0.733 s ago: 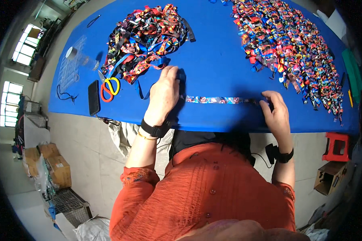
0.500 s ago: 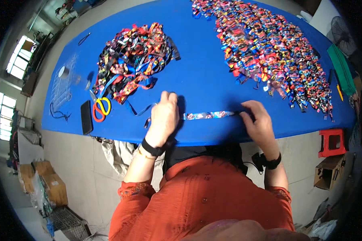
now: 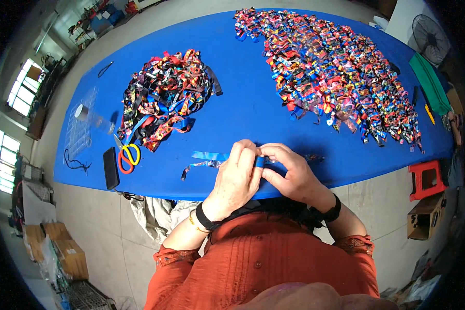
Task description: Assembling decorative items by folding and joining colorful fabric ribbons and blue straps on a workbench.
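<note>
My left hand [image 3: 236,176] and my right hand [image 3: 293,175] meet over the near edge of the blue table [image 3: 232,116]. Their fingers pinch a narrow ribbon strap [image 3: 212,155], folded between them with its plain blue side showing. Printed ends of it stick out left of my left hand and beyond my right fingers. Fingers hide the fold itself. Ahead and to the left lies a loose heap of printed straps [image 3: 163,95]. At the far right, many looped straps [image 3: 336,77] lie spread in dense rows.
Scissors [image 3: 129,156] with red and yellow handles lie at left beside a black phone [image 3: 111,168]. Behind them are a wire rack [image 3: 78,134] and a white roll [image 3: 81,111]. A yellow cutter [image 3: 429,114] lies near the right edge; a red stool [image 3: 427,180] stands below.
My hands have come together from wide apart, my right moving left and my left moving right. The strap, stretched flat before, is now folded between them.
</note>
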The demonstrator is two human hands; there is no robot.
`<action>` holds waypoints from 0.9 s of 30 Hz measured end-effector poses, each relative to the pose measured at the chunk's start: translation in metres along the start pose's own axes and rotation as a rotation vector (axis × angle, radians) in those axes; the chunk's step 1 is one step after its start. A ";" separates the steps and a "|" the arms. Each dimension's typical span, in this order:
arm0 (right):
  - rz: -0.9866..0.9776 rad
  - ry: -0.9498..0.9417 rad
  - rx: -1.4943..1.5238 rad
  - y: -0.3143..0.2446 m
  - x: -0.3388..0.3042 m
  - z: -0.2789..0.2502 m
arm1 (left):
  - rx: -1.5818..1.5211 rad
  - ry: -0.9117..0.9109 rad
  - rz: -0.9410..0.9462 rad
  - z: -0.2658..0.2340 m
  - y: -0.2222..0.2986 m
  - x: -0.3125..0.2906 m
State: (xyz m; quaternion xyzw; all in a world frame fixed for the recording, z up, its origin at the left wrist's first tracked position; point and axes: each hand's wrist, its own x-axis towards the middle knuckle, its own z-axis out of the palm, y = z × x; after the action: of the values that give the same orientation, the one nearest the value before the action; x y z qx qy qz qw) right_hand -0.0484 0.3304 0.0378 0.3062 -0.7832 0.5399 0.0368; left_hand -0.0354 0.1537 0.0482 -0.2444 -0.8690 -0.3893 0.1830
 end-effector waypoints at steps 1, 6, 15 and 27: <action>-0.023 -0.007 0.004 0.002 0.000 0.000 | -0.008 0.010 -0.005 0.000 0.002 0.000; -0.011 0.001 0.061 0.005 -0.001 -0.002 | -0.038 0.052 0.020 -0.003 0.002 0.001; 0.166 0.088 0.198 0.012 -0.006 -0.039 | 0.265 0.189 -0.137 -0.039 -0.046 -0.003; 0.402 0.223 -0.238 0.053 -0.014 -0.059 | 0.423 0.102 -0.276 -0.043 -0.096 -0.028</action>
State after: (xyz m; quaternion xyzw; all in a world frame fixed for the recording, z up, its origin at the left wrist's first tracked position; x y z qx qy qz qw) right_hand -0.0804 0.4002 0.0132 0.0764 -0.8775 0.4708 0.0505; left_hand -0.0616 0.0571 0.0044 -0.0597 -0.9459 -0.2321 0.2187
